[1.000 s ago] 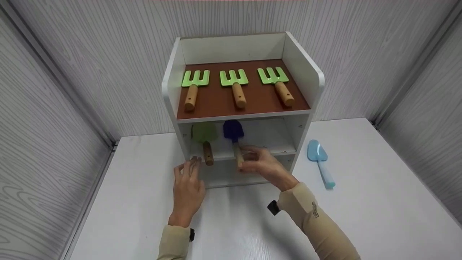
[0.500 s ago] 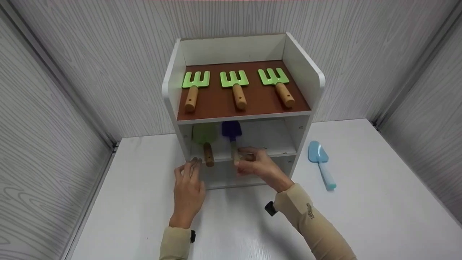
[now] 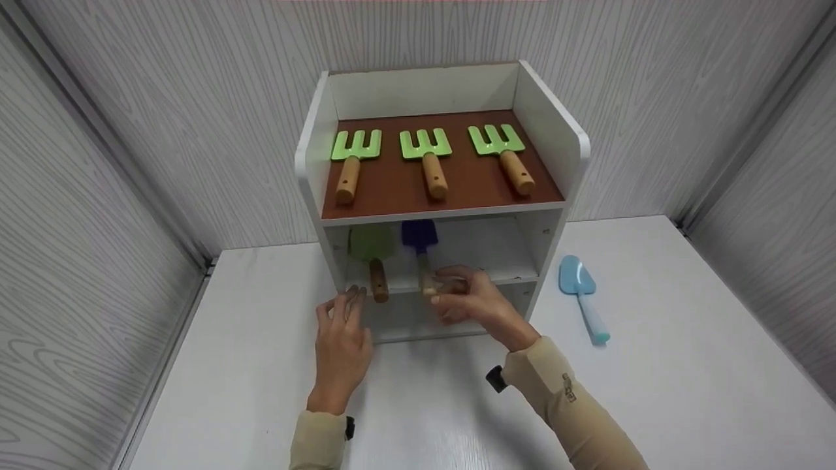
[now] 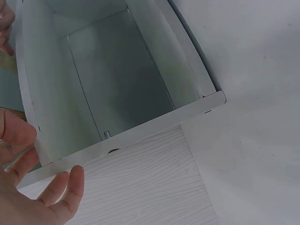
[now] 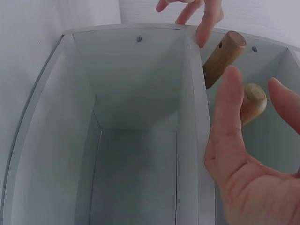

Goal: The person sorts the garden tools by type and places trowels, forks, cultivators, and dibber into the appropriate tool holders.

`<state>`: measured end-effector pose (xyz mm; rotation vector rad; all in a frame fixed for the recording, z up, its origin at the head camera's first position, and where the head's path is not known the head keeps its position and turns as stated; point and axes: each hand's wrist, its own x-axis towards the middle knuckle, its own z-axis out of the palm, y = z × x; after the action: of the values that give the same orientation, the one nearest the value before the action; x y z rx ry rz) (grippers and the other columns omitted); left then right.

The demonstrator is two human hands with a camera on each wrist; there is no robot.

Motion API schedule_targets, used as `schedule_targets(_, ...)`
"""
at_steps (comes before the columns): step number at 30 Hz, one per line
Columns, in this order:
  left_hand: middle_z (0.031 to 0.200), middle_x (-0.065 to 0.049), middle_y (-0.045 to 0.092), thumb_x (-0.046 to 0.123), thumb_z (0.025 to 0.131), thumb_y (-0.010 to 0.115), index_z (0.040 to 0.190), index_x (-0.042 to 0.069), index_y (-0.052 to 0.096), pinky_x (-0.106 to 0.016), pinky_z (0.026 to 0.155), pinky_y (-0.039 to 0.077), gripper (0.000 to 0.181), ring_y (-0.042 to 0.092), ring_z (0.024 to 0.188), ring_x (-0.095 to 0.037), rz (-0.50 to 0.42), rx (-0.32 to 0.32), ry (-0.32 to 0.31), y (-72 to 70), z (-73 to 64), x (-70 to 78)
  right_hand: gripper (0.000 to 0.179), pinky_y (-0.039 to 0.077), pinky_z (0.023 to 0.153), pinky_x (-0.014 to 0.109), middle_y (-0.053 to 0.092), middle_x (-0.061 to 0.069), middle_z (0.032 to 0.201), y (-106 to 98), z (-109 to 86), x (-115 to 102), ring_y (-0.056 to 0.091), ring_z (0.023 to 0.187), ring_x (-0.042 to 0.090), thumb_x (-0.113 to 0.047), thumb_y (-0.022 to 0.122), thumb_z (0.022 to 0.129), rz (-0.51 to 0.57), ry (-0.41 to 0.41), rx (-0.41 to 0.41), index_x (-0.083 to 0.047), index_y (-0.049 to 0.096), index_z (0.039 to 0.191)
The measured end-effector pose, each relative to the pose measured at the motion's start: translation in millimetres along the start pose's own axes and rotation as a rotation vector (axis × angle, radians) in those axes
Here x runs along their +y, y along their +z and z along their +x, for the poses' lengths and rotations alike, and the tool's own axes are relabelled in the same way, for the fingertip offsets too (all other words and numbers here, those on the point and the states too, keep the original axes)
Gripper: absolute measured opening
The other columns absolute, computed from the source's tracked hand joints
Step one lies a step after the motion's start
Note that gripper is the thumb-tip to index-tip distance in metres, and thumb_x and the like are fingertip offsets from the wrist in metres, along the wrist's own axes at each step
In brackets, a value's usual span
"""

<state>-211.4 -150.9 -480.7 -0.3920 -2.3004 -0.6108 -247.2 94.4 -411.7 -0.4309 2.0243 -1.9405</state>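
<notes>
A hand trowel with a dark blue blade lies on the middle shelf, its pale wooden handle jutting past the front edge. Around that handle, my right hand has thumb and fingers spread, with gaps on both sides in the right wrist view. To its left lies a green trowel with a brown wooden handle. My left hand touches the front left edge of the white shelf unit with extended fingers, some of them outside the side panel.
Three green hand forks with wooden handles lie in a row on the brown top of the unit. A light blue trowel rests on the white table to the right. Below the middle shelf is a lower compartment.
The dark blue trowel has come down onto the middle shelf, shifting slightly left. My right fingers have loosened from its handle. The left hand stays at the unit's edge.
</notes>
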Motion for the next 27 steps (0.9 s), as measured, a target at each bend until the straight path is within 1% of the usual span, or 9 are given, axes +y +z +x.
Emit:
schedule_targets(4,0.126,-0.019,0.058,-0.014,0.079,0.068,0.132,-0.008,0.06,-0.051,0.087,0.053,0.055,0.049,0.11,-0.043,0.004,0.005,-0.003,-0.4,0.6,0.6,0.061,0.06,0.079,0.049,0.066,0.021,0.116,-7.0,-3.6,0.5,0.07,0.087,0.027,-0.014,0.074,0.088,0.006,0.018,-0.003,0.006,0.05,0.14)
schedule_targets(9,0.127,-0.019,0.057,-0.014,0.078,0.067,0.133,-0.008,0.06,-0.05,0.086,0.053,0.056,0.048,0.11,-0.043,0.001,-0.006,-0.009,0.1,1.1,1.0,0.053,0.058,0.082,0.052,0.063,0.021,0.113,-17.1,-8.2,4.7,0.068,0.095,0.031,-0.015,0.075,0.089,0.025,0.063,0.007,0.007,0.055,0.132)
schedule_targets(13,0.127,-0.019,0.057,-0.014,0.079,0.066,0.133,-0.007,0.06,-0.049,0.084,0.054,0.055,0.048,0.111,-0.042,-0.001,-0.016,-0.024,-0.2,0.7,1.3,0.046,0.058,0.085,0.05,0.064,0.019,0.114,-26.1,-10.8,9.3,0.068,0.101,0.031,-0.017,0.075,0.091,0.027,0.089,0.014,0.007,0.059,0.127)
schedule_targets(17,0.127,-0.018,0.057,-0.013,0.08,0.066,0.134,-0.007,0.06,-0.049,0.083,0.055,0.054,0.048,0.111,-0.042,-0.011,-0.017,-0.032,-0.1,-0.3,2.5,0.043,0.057,0.088,0.05,0.065,0.019,0.12,-34.9,-14.5,12.9,0.066,0.11,0.035,-0.014,0.069,0.095,0.027,0.119,0.002,0.008,0.058,0.131)
schedule_targets(21,0.128,-0.018,0.057,-0.015,0.079,0.068,0.134,-0.007,0.06,-0.05,0.084,0.054,0.056,0.048,0.112,-0.042,-0.018,-0.014,-0.03,0.8,-1.2,2.2,0.048,0.055,0.09,0.052,0.063,0.02,0.129,-42.5,-18.1,16.0,0.06,0.12,0.042,-0.013,0.067,0.096,0.017,0.139,-0.034,0.009,0.055,0.136)
schedule_targets(23,0.128,-0.018,0.057,-0.014,0.079,0.068,0.134,-0.006,0.06,-0.05,0.085,0.054,0.056,0.048,0.112,-0.042,-0.017,-0.013,-0.03,-0.3,-0.6,2.4,0.051,0.055,0.091,0.052,0.062,0.021,0.132,-46.4,-19.7,18.1,0.058,0.123,0.042,-0.014,0.068,0.096,0.006,0.138,-0.052,0.009,0.053,0.138)
schedule_targets(27,0.127,-0.018,0.057,-0.014,0.079,0.069,0.134,-0.006,0.06,-0.05,0.085,0.054,0.056,0.048,0.112,-0.042,-0.015,-0.018,-0.03,-1.3,0.5,1.9,0.052,0.055,0.091,0.052,0.059,0.023,0.137,-55.6,-24.5,24.5,0.06,0.122,0.037,-0.012,0.067,0.096,-0.015,0.146,-0.066,0.011,0.05,0.14)
